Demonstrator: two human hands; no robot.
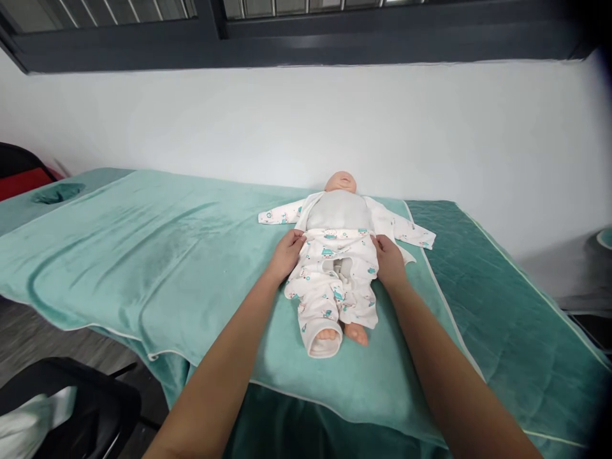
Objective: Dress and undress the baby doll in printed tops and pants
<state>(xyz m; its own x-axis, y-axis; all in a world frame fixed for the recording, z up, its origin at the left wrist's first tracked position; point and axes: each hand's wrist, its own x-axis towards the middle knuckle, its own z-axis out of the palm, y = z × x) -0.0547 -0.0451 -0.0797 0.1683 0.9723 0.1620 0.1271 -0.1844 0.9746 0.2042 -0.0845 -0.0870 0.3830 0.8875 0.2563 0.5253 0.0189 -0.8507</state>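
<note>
A baby doll [340,207] lies on its back on a light green cover [191,255], head towards the wall. It wears an open white printed top [282,213] with the sleeves spread out, and white printed pants [335,245] with an opening at the crotch. My left hand [287,254] pinches the waistband at its left edge. At the right edge of the waistband, my right hand [388,258] grips the fabric. One doll foot [356,333] shows below the right-hand leg; the other sits inside the left-hand cuff, toes partly visible.
Beyond the bed rises a white wall [215,127] under a dark window frame [287,46]. A black chair [90,395] with a white cloth [36,417] stands at the lower left. Darker green quilted fabric [516,319] covers the right side.
</note>
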